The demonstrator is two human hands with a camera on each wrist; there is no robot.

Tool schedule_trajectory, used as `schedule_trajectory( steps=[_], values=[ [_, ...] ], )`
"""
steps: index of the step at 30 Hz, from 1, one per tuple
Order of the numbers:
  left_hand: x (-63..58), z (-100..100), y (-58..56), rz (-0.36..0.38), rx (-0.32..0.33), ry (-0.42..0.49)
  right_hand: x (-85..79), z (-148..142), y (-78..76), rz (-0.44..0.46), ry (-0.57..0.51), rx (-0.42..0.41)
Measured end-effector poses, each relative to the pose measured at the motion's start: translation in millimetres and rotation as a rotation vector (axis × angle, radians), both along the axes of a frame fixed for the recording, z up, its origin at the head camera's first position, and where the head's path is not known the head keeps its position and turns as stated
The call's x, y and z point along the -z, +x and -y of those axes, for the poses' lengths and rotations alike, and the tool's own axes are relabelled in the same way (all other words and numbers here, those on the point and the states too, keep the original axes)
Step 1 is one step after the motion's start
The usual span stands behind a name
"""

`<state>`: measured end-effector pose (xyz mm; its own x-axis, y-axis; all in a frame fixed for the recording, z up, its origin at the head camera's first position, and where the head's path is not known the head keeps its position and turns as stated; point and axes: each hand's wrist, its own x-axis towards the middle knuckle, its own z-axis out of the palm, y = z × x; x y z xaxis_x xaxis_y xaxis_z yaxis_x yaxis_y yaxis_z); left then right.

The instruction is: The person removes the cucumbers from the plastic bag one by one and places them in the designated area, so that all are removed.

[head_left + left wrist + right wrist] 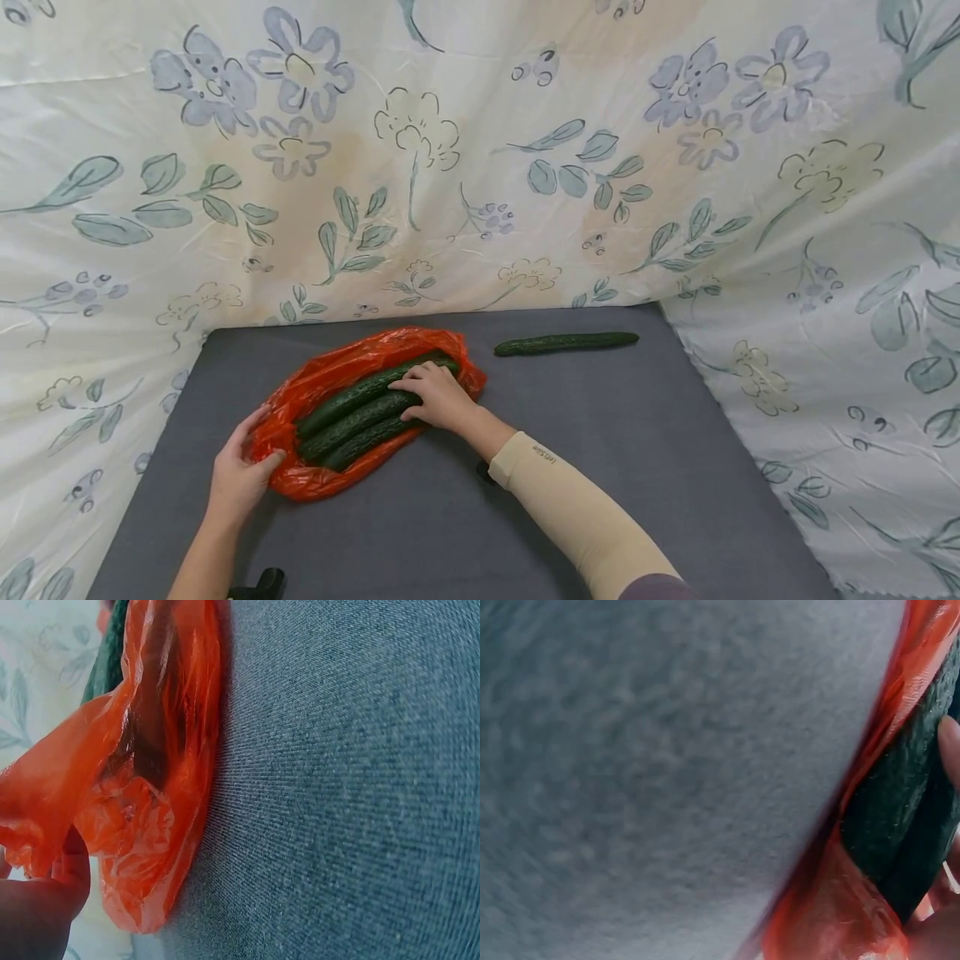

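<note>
Three long dark green cucumbers (348,428) lie side by side in an opened red plastic bag (315,379), tilted up toward the right. My left hand (238,475) pinches the bag's left end between thumb and fingers; in the left wrist view, thin red film (67,780) is bunched at the thumb. My right hand (438,398) reaches over the cucumbers' right part and grips the middle one, thumb on the near side and fingers on the far side. In the right wrist view, fingertips (951,750) touch a cucumber (896,802). The right hand hides the cucumbers' right ends.
One more cucumber (566,343) lies alone at the back of the grey tabletop (600,433), right of the bag. A floral cloth (480,167) hangs behind the table and along its sides.
</note>
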<state>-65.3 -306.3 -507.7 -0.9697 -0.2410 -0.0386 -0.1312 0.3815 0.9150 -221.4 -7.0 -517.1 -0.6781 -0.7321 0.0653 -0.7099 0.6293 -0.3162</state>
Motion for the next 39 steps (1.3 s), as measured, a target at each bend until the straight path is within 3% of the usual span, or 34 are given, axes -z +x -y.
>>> schedule_trajectory(
  steps=[8, 13, 17, 24, 33, 39],
  values=[
    [-1.5, -2.3, 0.3, 0.006, 0.016, -0.049, -9.1, 4.8, 2.4, 0.074, -0.027, -0.044],
    [0.3, -3.3, -0.1, 0.011, 0.009, -0.055, -18.6, 4.2, 2.8, 0.047, -0.115, -0.074],
    [2.5, -3.0, -0.5, 0.015, 0.011, -0.075, -33.5, 8.2, 3.2, 0.012, -0.22, -0.114],
    [3.5, -3.8, -0.5, 0.005, -0.007, -0.069, -65.7, 9.9, 4.2, -0.026, -0.31, -0.189],
    [4.1, -4.3, -0.9, 0.032, -0.008, -0.044, -89.3, -37.3, -15.7, -0.086, -0.333, -0.089],
    [3.2, -2.3, -0.6, 0.023, -0.009, -0.014, -89.3, -81.5, -32.5, -0.075, -0.336, 0.023]
  ],
)
